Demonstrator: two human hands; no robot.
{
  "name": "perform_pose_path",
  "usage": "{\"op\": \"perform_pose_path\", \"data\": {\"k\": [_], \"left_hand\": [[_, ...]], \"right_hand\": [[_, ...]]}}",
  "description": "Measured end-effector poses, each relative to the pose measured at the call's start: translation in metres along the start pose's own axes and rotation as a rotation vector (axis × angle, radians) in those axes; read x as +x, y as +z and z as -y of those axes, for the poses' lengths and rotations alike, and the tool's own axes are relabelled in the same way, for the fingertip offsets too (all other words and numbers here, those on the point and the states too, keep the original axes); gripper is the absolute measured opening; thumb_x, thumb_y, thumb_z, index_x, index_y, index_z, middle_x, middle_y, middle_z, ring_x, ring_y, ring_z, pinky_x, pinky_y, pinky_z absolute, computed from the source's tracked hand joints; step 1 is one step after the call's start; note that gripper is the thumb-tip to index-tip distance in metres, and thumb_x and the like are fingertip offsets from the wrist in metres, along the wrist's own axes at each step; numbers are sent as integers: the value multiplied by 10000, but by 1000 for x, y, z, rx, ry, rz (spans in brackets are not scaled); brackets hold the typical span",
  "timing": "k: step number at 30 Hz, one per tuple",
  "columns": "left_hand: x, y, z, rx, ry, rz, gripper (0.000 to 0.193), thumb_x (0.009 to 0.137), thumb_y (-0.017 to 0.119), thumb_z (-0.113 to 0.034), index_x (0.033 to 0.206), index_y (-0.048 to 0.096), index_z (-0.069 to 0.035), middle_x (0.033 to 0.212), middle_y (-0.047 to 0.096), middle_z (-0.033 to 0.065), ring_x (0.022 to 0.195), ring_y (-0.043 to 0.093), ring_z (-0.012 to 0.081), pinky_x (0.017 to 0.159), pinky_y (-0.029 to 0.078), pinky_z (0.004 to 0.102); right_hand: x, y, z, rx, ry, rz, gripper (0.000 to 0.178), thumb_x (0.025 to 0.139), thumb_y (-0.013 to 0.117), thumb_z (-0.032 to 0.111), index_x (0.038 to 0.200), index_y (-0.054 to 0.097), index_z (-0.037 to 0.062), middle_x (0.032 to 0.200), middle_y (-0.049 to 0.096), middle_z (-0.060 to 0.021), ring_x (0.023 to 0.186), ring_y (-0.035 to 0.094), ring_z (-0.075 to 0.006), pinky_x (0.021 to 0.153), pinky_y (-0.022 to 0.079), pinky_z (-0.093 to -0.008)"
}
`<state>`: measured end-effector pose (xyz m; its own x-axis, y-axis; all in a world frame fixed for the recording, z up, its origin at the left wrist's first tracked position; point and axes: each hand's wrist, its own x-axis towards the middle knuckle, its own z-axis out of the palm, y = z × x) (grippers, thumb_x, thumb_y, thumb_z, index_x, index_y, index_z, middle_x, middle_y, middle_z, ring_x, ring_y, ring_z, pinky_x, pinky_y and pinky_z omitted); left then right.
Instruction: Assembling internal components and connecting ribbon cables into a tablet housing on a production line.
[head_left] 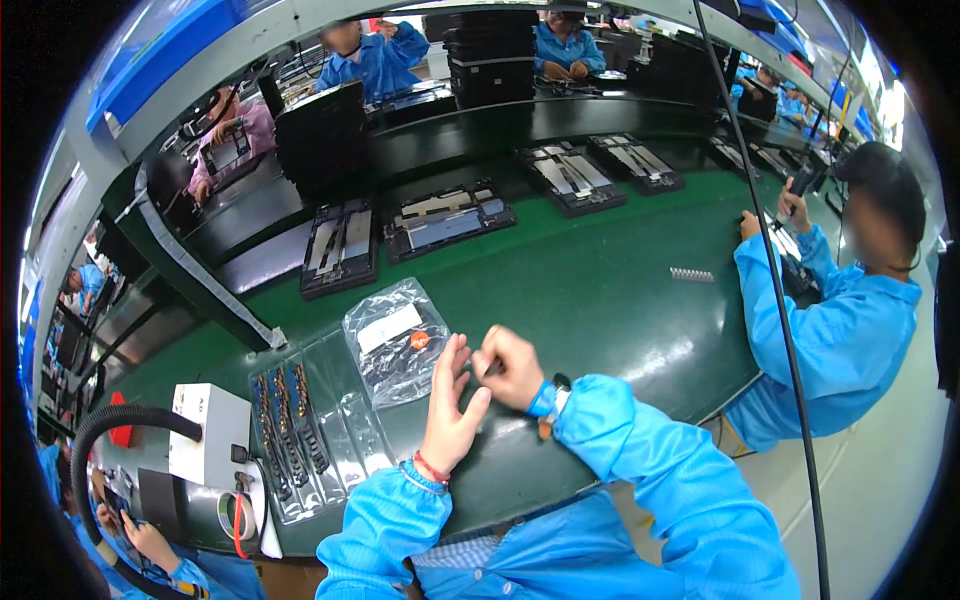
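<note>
My left hand (pixel 452 412) is raised over the green bench, its fingers stretched upward and the thumb apart, with nothing held in it. Close beside it, my right hand (pixel 512 368) is closed, and a bit of something dark shows at its fingers, too small to name. Behind my left hand lies a clear plastic bag (pixel 375 375) with a white label and an orange round sticker. To the left is a clear plastic tray (pixel 352 425), with rows of small black and gold parts (pixel 287 425) in its left side.
A white box (pixel 208 435) with a black hose (pixel 120 415) stands at left, near a tape roll (pixel 236 515). Opened tablet-like devices (pixel 450 220) line the far side. A white coil-like strip (pixel 691 274) lies right. A co-worker (pixel 830 310) sits at right; a black cable (pixel 770 260) hangs down.
</note>
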<state>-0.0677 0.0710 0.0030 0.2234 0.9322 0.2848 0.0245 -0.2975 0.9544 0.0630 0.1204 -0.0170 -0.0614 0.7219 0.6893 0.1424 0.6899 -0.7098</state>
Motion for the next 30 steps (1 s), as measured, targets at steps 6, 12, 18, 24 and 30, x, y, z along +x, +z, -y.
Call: {"op": "perform_pose_path", "data": {"k": [6,12,18,24,30], "left_hand": [[-11,-4,11,-219,65,-112,568,873,506,-95,1374,240,-53,1332,375,161,1220,398,245,998,336,348],[-9,1,11,-456,-114,-192,370,918,476,-130,1265,406,-23,1149,512,104,1051,485,162,937,371,286],[-9,1,4,-402,-125,-135,393,953,406,-200,1314,381,-50,1178,502,126,1067,481,169,929,389,294],[-10,-2,8,-373,-110,-133,375,967,360,-212,1300,410,-46,1180,510,128,1064,492,170,924,402,292],[-9,-6,9,-427,-171,-144,370,971,353,-236,1278,434,-47,1167,525,129,1064,503,176,920,413,295]], "right_hand": [[-17,30,26,68,173,263,137,788,582,127,813,469,53,743,574,-141,687,598,-325,595,465,-365],[-8,18,29,-74,226,465,226,801,513,127,1011,475,53,771,595,-203,723,588,-396,602,460,-441],[-8,10,29,-102,232,555,239,823,500,159,1030,439,57,711,589,-197,658,580,-389,558,441,-460],[-5,8,33,-69,192,594,235,847,468,175,1033,411,44,738,587,-203,669,574,-395,561,433,-465],[-6,8,34,-87,210,603,230,878,429,189,1054,420,41,762,589,-201,688,573,-398,579,438,-471]]}}
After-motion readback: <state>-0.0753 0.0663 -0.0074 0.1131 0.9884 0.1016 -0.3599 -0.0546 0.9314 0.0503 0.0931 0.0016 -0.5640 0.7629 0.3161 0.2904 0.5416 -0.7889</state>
